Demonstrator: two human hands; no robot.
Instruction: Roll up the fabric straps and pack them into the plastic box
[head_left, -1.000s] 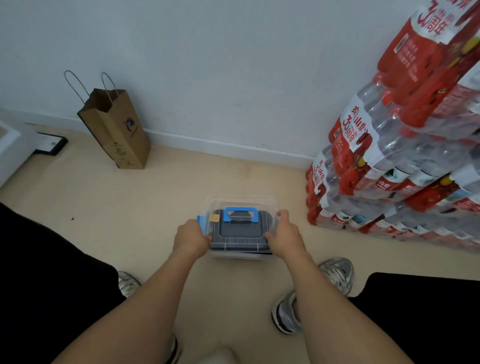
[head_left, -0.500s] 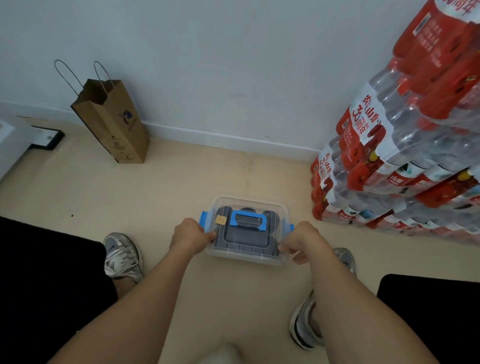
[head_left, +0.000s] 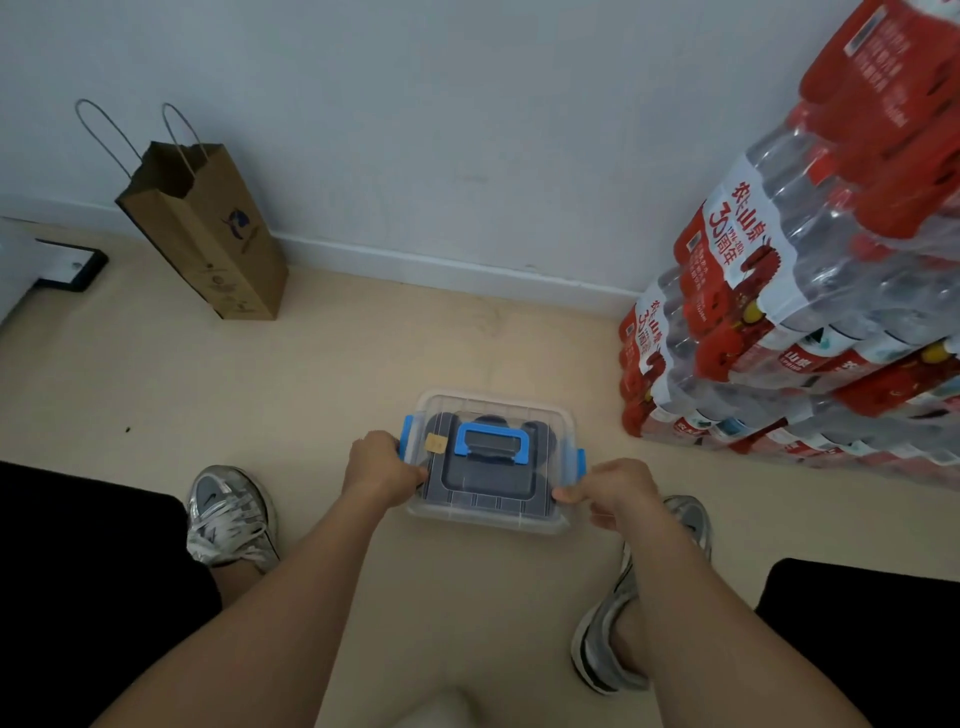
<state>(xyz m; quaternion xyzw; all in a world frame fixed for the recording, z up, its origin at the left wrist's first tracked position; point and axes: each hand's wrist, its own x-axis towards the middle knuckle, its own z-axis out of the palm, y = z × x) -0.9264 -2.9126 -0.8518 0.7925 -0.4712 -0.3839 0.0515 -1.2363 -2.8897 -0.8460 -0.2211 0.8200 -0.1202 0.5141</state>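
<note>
Floor (head_left: 363, 374): box (head_left: 488, 518) between my feet, lid on, dark rolls inside. Left hand (head_left: 376, 467) grips its left side. Right hand (head_left: 618, 488) has shifted off the lid edge and now pinches below the right latch (head_left: 580, 460). Looks like latching; packing near done.

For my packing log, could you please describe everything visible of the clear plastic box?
The clear plastic box is rectangular, its see-through lid on, with a flat-lying blue handle, blue end latches and a small tan sticker. Through it show dark grey contents. It is level, low at the beige floor. The left hand grips its left end; the right hand pinches its right front corner.
</note>
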